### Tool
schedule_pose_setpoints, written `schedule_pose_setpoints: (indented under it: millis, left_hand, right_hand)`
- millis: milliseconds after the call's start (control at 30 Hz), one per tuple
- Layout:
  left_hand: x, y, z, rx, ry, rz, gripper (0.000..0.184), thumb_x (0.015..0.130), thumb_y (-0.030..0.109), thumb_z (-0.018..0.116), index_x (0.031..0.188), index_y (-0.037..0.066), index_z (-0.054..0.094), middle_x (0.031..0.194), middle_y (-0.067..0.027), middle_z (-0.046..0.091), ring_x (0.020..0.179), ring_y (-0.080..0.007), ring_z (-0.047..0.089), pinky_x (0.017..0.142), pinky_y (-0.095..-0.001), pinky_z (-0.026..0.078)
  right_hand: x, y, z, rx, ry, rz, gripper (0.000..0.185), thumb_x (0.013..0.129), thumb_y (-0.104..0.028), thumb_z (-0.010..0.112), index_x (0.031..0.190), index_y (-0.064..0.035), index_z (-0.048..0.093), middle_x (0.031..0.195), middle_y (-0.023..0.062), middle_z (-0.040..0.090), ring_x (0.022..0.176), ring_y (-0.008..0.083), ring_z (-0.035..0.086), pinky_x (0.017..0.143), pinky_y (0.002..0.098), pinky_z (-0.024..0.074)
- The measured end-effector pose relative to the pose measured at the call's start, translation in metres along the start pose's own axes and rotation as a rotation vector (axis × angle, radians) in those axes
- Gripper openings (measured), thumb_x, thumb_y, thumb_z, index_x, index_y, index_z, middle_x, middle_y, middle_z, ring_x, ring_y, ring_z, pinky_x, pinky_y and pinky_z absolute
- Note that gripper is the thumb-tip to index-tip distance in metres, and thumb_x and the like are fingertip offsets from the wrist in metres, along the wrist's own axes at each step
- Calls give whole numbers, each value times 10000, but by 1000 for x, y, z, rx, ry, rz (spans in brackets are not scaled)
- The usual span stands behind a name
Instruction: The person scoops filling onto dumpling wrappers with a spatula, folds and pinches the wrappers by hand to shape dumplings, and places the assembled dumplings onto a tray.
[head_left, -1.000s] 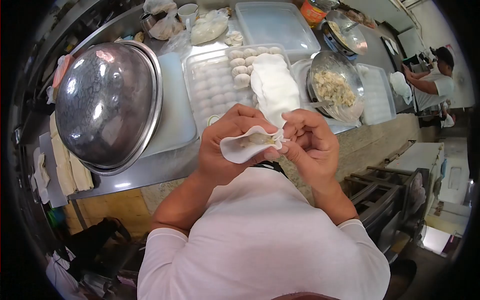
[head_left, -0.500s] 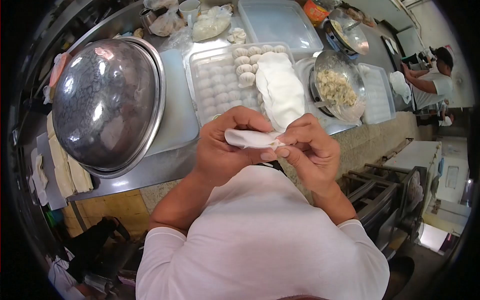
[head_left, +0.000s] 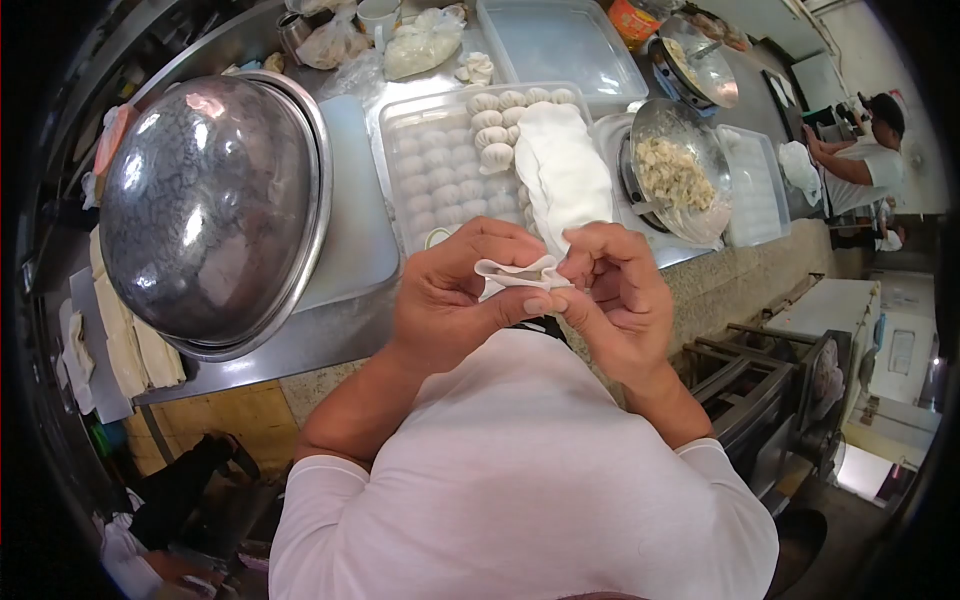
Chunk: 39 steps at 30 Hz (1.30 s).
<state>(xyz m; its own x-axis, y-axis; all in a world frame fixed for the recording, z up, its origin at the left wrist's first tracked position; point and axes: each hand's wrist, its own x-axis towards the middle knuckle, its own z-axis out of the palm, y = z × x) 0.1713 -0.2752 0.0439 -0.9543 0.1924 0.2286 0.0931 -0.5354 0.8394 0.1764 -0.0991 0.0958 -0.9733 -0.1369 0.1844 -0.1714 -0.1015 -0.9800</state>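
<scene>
A half-folded dumpling (head_left: 512,276) with a thin white wrapper is held up in front of my chest. My left hand (head_left: 450,285) is closed around its left side, thumb along the near edge and fingers behind. At the wrapper's right end, my right hand (head_left: 622,295) pinches the edge between thumb and forefinger. The upper edge is gathered into folds, and a gap shows between its sides. Just beyond my hands lies a stack of white wrappers (head_left: 563,165), on a plastic tray (head_left: 395,125) with rows of pleated dumplings (head_left: 488,118).
A large metal dome lid (head_left: 205,210) stands at the left. Right of the tray sits a metal bowl of filling (head_left: 675,172), near another lidded tray (head_left: 752,185). An empty-looking plastic box (head_left: 560,50) is behind. A co-worker (head_left: 860,160) stands at far right.
The wrapper has gone from a long, smooth fold to a shorter, more gathered shape. My right fingers have curled in closer at its right end.
</scene>
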Motion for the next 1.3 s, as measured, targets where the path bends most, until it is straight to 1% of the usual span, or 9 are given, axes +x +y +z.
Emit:
schedule_pose_setpoints:
  millis: [200,333,400,567,633,733,1000,1133,1300]
  left_hand:
    - [-1,-2,-1,-31,18,8,279,857,-5,788,1118,10,689,1133,-81,644,956,-115,614,813,-252,501]
    - [-3,-3,1,27,43,26,280,862,6,789,1115,12,670,1086,-61,657,921,-105,598,787,-256,482]
    - [0,-2,-1,82,8,43,273,860,9,791,1105,14,673,1070,-57,658,926,-102,595,786,-251,477]
    - [3,-2,19,6,105,52,236,857,22,795,1071,13,696,1059,-67,653,914,-98,581,770,-240,461]
    - [5,-15,17,147,53,175,245,856,24,795,1078,11,692,1052,-72,653,882,-94,565,747,-237,454]
    - [12,-19,28,235,15,153,216,861,20,789,1043,12,673,1059,-70,653,861,-94,549,731,-243,451]
    - [24,-43,66,234,151,273,226,892,70,775,1080,6,666,999,-53,614,864,-106,541,735,-245,448]
    - [29,-42,69,400,91,248,237,897,72,769,1087,-6,650,1001,-59,608,874,-122,536,764,-259,447]
    - [30,-46,76,409,198,232,208,905,76,758,1072,-7,666,1001,-66,615,902,-141,546,806,-277,449]
  right_hand:
    - [-1,3,-10,-280,-146,-68,156,886,3,721,1039,12,690,950,59,592,782,123,497,714,244,417]
    - [-1,6,-9,-266,-165,-73,151,904,-10,708,1052,10,684,964,61,588,779,118,496,704,244,415]
    - [-1,6,-3,-78,-66,-36,115,921,-23,693,1030,6,673,955,64,595,771,125,494,695,252,415]
    - [2,6,-23,-224,-176,-91,95,930,-21,684,1010,10,644,945,54,581,772,114,487,693,251,411]
    - [6,6,-30,-219,-201,-110,93,931,-22,684,1003,13,638,939,49,576,771,111,485,692,249,409]
    - [9,7,-44,-22,-166,-85,86,930,-30,685,992,12,643,930,53,578,759,115,491,686,247,408]
    - [24,8,-93,-210,-287,-254,111,942,-62,678,1017,10,637,898,54,578,741,124,502,681,260,417]
    - [29,9,-96,2,-236,-134,112,942,-73,682,1000,9,632,895,65,577,741,137,517,673,266,428]
    - [37,13,-108,-213,-352,-251,116,964,-84,663,1018,10,622,907,69,589,743,135,530,673,266,449]
